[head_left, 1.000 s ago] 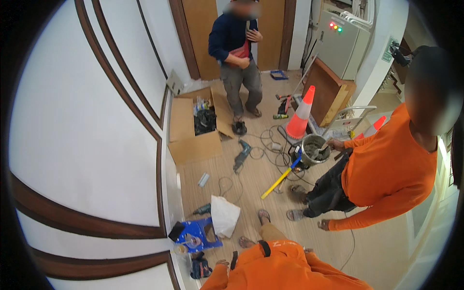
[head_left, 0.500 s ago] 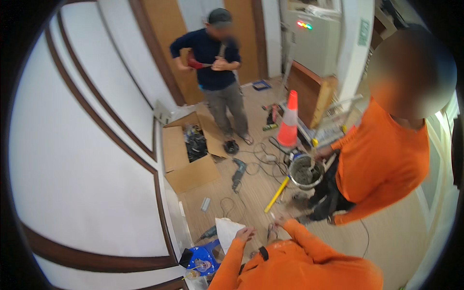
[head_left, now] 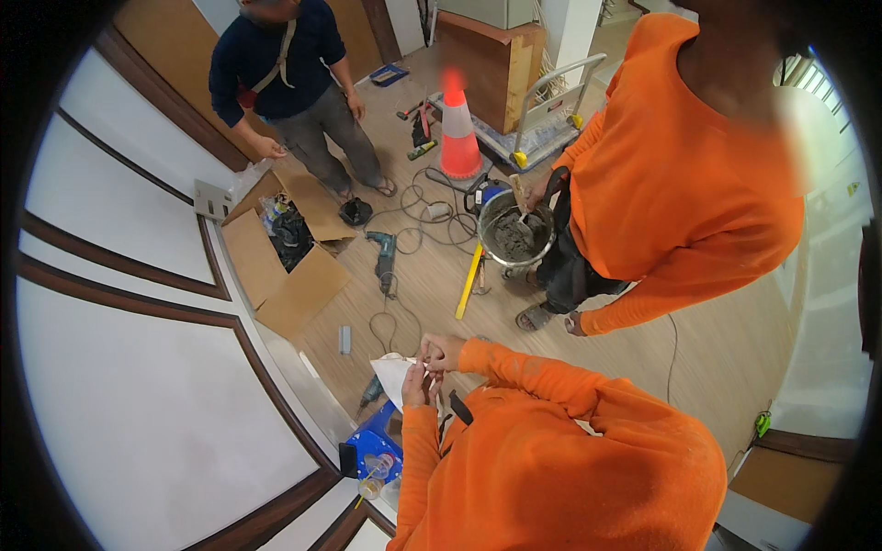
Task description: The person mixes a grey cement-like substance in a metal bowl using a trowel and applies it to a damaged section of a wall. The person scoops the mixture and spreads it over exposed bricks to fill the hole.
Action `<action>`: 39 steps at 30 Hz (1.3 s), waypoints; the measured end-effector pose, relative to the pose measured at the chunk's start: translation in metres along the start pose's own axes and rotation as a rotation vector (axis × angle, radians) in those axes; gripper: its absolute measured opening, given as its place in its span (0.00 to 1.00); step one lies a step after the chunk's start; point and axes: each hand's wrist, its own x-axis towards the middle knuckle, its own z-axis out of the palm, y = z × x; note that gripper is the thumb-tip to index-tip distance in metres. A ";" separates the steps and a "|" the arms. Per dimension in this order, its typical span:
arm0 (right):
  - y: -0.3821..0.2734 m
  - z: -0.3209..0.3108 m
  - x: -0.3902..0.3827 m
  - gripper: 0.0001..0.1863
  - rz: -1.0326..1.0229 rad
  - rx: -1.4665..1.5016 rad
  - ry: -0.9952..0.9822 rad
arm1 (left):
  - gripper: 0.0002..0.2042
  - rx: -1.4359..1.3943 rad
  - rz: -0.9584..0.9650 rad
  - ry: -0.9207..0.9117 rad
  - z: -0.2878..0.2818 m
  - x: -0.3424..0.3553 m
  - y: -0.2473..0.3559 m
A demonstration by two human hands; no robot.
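My left hand (head_left: 416,384) and my right hand (head_left: 445,350) meet in front of my orange-sleeved body, fingers bent in and touching. Whatever they pinch is too small to make out. Just behind the left hand is a white sheet or bag (head_left: 390,370), partly covered by the fingers. Below it stands a blue plastic stool (head_left: 378,430) with clear cups (head_left: 371,485) and a dark flat thing (head_left: 347,459) beside it. A drill (head_left: 371,392) lies on the floor past the stool.
A co-worker in orange (head_left: 684,184) holds a bucket of grey mortar (head_left: 516,230). Another person (head_left: 276,73) stands by an open cardboard box (head_left: 303,286). A second drill (head_left: 382,257), cables, a yellow bar (head_left: 469,280), a traffic cone (head_left: 459,138) and a trolley (head_left: 551,129) occupy the floor.
My hands were apart, the right with a small white thing at its fingertips; now they are together. The view has shifted. The person in dark blue has lowered their hands from the chest.
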 end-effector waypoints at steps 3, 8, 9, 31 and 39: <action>-0.006 -0.002 -0.012 0.15 0.023 0.004 0.026 | 0.17 -0.013 0.034 0.030 -0.004 0.009 -0.010; -0.014 -0.027 -0.012 0.22 0.044 -0.448 -0.003 | 0.15 -0.028 0.035 0.141 0.038 0.007 0.012; -0.016 -0.032 -0.010 0.25 0.095 -0.511 -0.037 | 0.14 -0.030 0.056 0.112 0.042 0.008 0.014; 0.004 -0.157 0.024 0.30 -0.166 0.280 1.165 | 0.16 0.026 0.132 0.081 0.078 0.074 0.068; -0.038 -0.225 0.047 0.20 -0.066 0.744 1.044 | 0.19 0.041 0.195 0.052 0.068 0.084 0.130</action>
